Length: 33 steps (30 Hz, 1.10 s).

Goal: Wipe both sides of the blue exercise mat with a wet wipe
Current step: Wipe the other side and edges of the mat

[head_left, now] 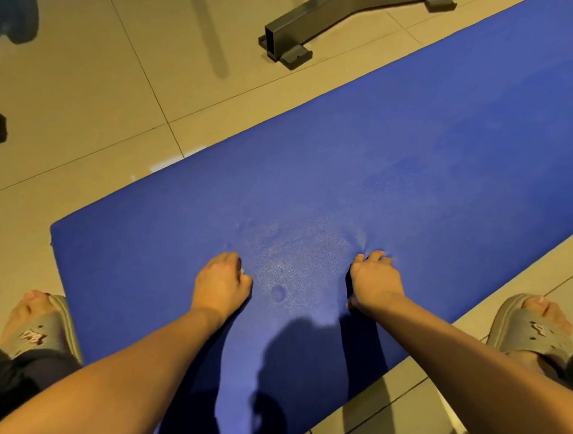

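Wiping the top of the blue mat [406,147], the left hand [221,284] clutches a white wipe [242,271] while the right hand [375,280] pinches the mat steady; next, probably sweeping farther along.

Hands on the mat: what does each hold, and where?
The left hand clutches a white wipe, mostly hidden in its curled fingers. The right hand holds nothing; its fingertips dig into the blue mat.

Beige tiled floor [80,104], dark grout lines. The blue mat [407,167] lies flat on it, running lower left to upper right. A dark metal stand base [304,24] sits up top, with one grey sandal [39,336] lower left and the other sandal [523,328] lower right, just beside the mat.
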Motion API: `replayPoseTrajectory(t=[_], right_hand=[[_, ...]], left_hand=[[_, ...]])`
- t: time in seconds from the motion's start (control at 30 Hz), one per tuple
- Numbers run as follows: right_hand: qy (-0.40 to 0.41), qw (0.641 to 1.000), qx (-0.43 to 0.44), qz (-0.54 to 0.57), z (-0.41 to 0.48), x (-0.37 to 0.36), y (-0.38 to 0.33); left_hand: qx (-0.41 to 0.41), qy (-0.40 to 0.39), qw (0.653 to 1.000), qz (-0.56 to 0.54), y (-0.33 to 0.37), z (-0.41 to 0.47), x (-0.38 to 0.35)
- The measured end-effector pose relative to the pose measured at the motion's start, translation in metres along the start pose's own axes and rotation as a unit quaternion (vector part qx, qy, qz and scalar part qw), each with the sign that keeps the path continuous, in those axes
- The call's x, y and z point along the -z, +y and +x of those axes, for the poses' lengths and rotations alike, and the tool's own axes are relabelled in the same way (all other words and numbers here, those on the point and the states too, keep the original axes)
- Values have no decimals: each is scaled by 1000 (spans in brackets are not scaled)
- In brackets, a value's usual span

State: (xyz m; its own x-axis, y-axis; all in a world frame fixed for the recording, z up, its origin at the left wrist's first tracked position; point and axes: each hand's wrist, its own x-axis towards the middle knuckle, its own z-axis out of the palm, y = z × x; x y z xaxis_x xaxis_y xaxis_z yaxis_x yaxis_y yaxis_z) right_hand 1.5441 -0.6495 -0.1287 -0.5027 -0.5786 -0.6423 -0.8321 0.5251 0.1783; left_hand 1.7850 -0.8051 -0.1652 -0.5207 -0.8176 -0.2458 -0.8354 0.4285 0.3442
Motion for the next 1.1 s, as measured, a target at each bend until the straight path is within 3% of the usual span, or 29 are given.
replayPoseTrajectory(t=[0.1,0.27,0.4,0.57,0.7,0.8,0.93,1.1], right_hand=[[4,1000,-5,-3,2,-1,-2],[12,1000,-8,3,3,-7,-1],[14,1000,-6,6,3,-9,0],[-2,1000,-6,6,0,0,-3],[-6,1000,-6,0,-2,2,-4],[4,1000,-8,-4,-1,1,-5],[2,1000,-18,7,2,-3,-7],[12,999,-30,38,4,-9,-5]], left_hand=[[29,22,999,-35,7,-3,-3],[-98,-2,991,-90,82,35,-36],[-120,-24,990,-68,128,53,-47],[-191,-50,980,-1,67,35,-26],[-235,-124,961,79,-17,2,12],[-246,-146,953,96,-27,-3,23],[-259,-114,958,34,34,34,2],[-218,-88,970,-69,124,72,-38]])
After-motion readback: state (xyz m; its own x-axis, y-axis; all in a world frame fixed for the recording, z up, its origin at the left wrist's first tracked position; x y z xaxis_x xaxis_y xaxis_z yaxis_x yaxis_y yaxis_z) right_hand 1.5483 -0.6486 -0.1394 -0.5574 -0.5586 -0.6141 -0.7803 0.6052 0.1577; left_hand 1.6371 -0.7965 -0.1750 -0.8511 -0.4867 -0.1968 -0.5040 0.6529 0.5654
